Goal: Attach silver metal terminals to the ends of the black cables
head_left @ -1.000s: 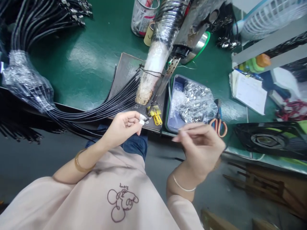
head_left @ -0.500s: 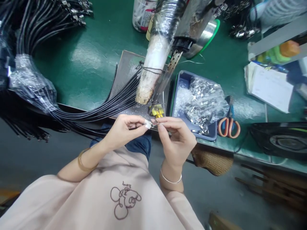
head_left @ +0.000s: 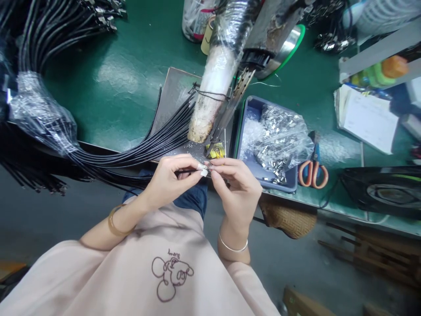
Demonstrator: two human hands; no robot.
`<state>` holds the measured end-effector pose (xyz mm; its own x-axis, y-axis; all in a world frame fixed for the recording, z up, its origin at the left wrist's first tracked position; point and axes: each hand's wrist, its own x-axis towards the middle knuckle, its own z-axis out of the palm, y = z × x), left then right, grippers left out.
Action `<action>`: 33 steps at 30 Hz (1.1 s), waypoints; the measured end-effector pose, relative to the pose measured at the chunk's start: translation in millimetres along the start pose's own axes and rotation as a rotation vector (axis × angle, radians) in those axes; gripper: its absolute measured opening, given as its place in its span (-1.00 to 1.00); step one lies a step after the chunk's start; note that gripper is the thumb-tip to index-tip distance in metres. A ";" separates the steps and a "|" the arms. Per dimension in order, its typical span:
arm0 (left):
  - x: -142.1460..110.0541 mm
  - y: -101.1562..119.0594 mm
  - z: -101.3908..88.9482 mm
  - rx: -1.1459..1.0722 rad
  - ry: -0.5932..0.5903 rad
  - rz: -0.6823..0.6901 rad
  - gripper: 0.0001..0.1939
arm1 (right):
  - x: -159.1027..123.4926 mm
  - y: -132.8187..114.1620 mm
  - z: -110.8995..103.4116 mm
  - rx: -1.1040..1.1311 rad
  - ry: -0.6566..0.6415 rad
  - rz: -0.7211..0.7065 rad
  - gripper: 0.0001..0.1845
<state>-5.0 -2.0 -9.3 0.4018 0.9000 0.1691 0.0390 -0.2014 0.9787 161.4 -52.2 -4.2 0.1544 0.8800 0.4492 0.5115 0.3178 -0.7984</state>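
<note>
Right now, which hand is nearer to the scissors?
Right. The right hand is to the left of the scissors; the left hand is farther left, beyond the right one.

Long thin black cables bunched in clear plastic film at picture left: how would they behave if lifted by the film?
The long thin black cables look likely springy, not limp: they bow smoothly toward the flat dark grey board. The crinkled clear plastic film would probably keep the middle together; the silver-tipped ends may splay, since they fan apart.

The green tabletop [head_left: 144, 48] shows a pale reflection [head_left: 112, 72] on the left; below is a grey floor [head_left: 276, 259], with wooden furniture [head_left: 371, 253] at the near right.
</note>
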 end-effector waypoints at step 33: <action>-1.5 12.5 -0.6 -0.326 -0.049 -0.288 -0.83 | -10.3 -4.0 4.0 -0.291 0.017 -0.241 -0.77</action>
<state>-5.6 -5.5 2.8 0.4602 0.8805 -0.1139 -0.1322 0.1948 0.9719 154.4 -61.1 -7.3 0.0132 0.7858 0.6183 0.7530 0.3990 -0.5232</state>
